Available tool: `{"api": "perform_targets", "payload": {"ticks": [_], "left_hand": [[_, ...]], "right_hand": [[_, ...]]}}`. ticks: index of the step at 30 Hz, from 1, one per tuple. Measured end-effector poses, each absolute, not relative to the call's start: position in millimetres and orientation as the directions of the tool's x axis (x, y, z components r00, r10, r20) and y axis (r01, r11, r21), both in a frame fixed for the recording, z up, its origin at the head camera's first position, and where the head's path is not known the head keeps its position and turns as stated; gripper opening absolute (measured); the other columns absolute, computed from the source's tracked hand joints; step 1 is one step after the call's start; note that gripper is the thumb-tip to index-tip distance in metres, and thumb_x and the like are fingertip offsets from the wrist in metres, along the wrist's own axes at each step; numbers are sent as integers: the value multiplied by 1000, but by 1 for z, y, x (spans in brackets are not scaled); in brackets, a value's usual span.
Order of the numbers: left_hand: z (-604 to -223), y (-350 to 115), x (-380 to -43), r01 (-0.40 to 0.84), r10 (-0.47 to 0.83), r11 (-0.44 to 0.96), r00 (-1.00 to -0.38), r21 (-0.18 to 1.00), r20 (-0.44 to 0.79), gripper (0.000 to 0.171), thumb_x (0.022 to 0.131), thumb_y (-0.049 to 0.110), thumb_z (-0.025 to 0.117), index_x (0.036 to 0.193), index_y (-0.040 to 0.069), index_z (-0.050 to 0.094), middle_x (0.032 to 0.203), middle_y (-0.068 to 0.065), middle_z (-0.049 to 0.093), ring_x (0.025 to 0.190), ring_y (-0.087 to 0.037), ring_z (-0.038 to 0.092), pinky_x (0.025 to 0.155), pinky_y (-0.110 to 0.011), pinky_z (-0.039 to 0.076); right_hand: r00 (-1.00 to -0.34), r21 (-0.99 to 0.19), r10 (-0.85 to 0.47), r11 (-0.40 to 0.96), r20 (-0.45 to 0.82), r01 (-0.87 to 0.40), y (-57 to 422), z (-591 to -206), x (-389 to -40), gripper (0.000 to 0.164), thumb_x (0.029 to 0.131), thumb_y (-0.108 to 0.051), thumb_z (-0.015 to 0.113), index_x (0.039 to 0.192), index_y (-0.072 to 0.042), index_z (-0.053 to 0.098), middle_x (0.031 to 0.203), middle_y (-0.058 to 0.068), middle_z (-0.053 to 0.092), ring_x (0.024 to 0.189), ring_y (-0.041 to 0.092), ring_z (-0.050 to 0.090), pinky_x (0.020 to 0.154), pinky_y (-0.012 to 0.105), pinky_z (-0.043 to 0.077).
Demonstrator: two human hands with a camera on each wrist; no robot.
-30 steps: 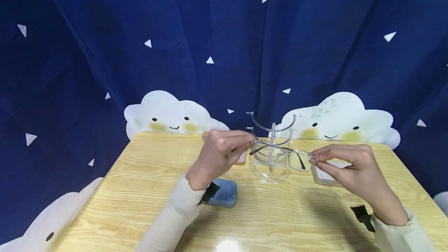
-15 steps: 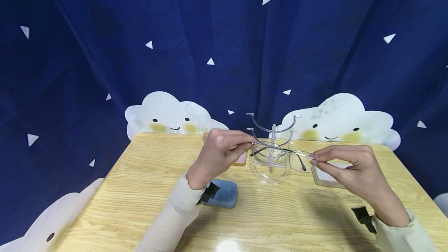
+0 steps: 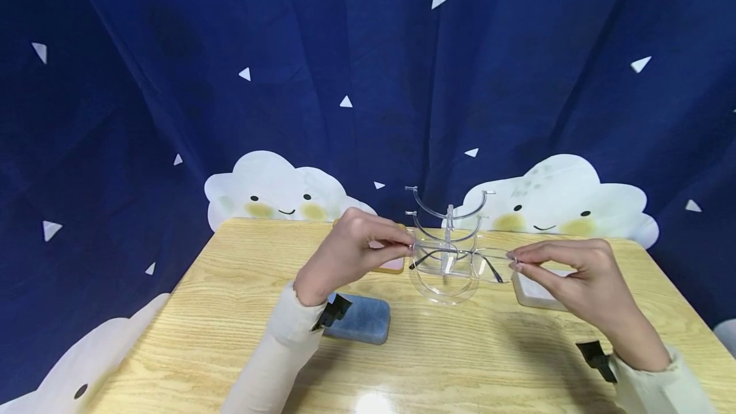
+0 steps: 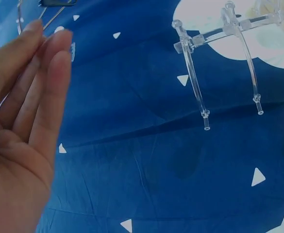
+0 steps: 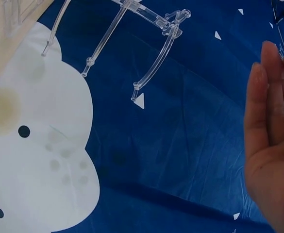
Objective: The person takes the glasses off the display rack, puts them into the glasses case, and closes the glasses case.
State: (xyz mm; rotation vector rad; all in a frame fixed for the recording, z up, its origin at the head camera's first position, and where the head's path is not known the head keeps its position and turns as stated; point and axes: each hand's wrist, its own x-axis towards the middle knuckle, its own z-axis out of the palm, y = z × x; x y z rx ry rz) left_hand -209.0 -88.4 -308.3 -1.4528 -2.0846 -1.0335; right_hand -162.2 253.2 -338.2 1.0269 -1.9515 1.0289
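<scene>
A pair of eyeglasses [image 3: 487, 262] with clear rims and dark temples hangs in the air between both hands, in front of a clear display stand [image 3: 450, 225] in the head view. My left hand [image 3: 353, 254] pinches one end of the frame between thumb and fingers. At the other end, my right hand [image 3: 581, 270] pinches the frame the same way. The temples are unfolded and point toward the person. Several curved arms branch off the stand's post, all without glasses. Each wrist view shows the stand [image 4: 234, 26] beside the hand; only bits of the glasses appear there.
A blue rounded case [image 3: 365, 321] lies on the wooden table [image 3: 241, 299], partly behind the left wrist. Behind the left hand is a pink item with an orange rim [image 3: 394, 266]. A whitish box [image 3: 535, 294] lies beneath the right hand. A blue curtain [image 3: 379, 50] hangs behind.
My left hand has dropped slightly and shifted left, lowering its end of the eyeglasses, so the frame is more level. The right hand has barely moved.
</scene>
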Motion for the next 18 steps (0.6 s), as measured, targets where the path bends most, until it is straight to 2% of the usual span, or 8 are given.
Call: {"api": "perform_targets", "payload": {"ticks": [4,11,15,18], "left_hand": [[-307,-92,-208,904,663,173,-401,391,633,11,90,8,81,100,6,84,97,-4,83,77,-1,75,68,-11,58],[-316,-101,-210,915,614,257,-403,311,679,12,90,5,80,101,8,84,97,-3,83,81,-6,76,69,-11,57],[-322,-111,-213,907,591,310,-418,283,690,16,90,6,80,104,10,84,101,-2,83,81,-6,75,66,-11,54],[-326,-121,-214,889,578,350,-453,296,679,18,88,5,81,105,12,84,100,-1,83,75,-4,72,62,-11,52]], "right_hand": [[-429,-310,-310,366,849,-878,252,-341,-164,19,91,-20,82,83,-3,82,91,-3,82,95,-7,75,86,7,56],[-448,-340,-302,349,842,-873,244,-350,-169,4,84,-5,86,84,-4,82,89,-2,82,92,-6,75,84,8,57],[-489,-348,-315,411,813,-843,231,-353,-168,19,75,9,87,86,-6,83,85,-1,82,89,-10,74,79,7,57],[-513,-335,-336,464,790,-820,220,-355,-169,33,66,18,84,87,-8,84,82,5,82,86,-11,72,69,7,55]]}}
